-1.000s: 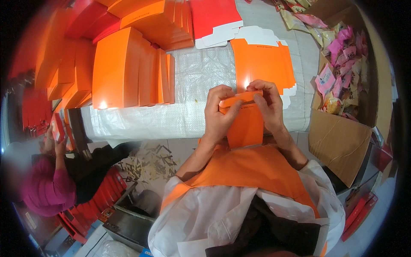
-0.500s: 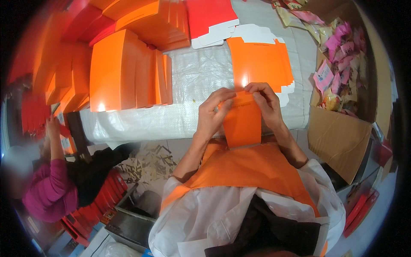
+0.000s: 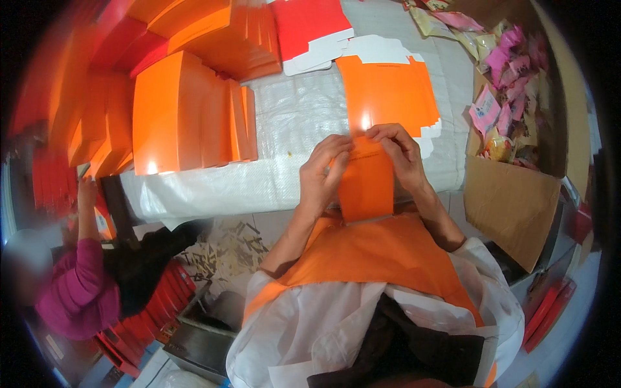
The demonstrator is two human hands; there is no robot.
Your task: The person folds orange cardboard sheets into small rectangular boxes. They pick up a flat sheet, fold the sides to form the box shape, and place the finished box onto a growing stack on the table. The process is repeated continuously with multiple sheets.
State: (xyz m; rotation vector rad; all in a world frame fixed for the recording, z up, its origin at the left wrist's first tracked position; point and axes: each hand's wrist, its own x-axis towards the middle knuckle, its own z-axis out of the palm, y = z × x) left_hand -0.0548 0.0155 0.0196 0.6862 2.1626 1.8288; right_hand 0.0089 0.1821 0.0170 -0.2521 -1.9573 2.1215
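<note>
An orange cardboard box [image 3: 367,184] stands at the table's near edge, against my orange apron [image 3: 381,252]. My left hand [image 3: 325,169] grips its far left corner, fingers curled at the top edge. At the far right corner my right hand [image 3: 399,152] pinches the same edge. The fingers partly cover that edge, so the folds there are hidden. Just beyond my hands lies a stack of flat orange carton blanks [image 3: 391,94] with white flaps. Farther back are red carton blanks [image 3: 310,29], also with white tabs.
Rows of upright orange boxes [image 3: 165,113] fill the left of the white-covered table [image 3: 297,123]. A cardboard carton [image 3: 511,207] at right holds wrapped packets [image 3: 511,97]. Paper scraps [image 3: 226,249] litter the floor. At far left, a person in a purple top [image 3: 77,291] works near red boxes.
Both hands stay at the box's far edge with only slight finger shifts. The view has shifted a little. The person at left has barely moved.
</note>
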